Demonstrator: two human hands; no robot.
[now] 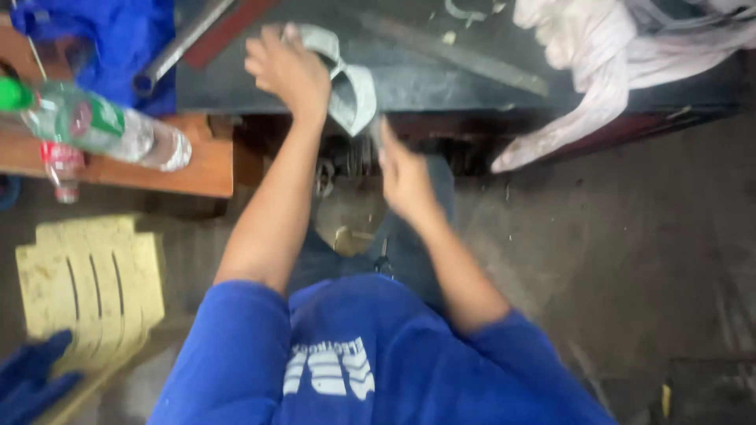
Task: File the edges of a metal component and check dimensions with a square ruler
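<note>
Both hands up at the dark workbench (pixel 441 83), a bent grey metal piece (pixel 350 86) between them.

Left hand (pixel 287 71) lies over the piece's upper end, fingers curled on it; the piece runs down and right from those fingers, over the bench edge. Right hand (pixel 405 177) sits just below its lower tip, fingers closed on something thin, too blurred to name. Plastic bottle (pixel 102 126) well off to the left.

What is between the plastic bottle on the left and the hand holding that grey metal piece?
In the head view, between the plastic bottle and the left hand on the grey metal piece lie a dark metal pipe and blue cloth.
</note>
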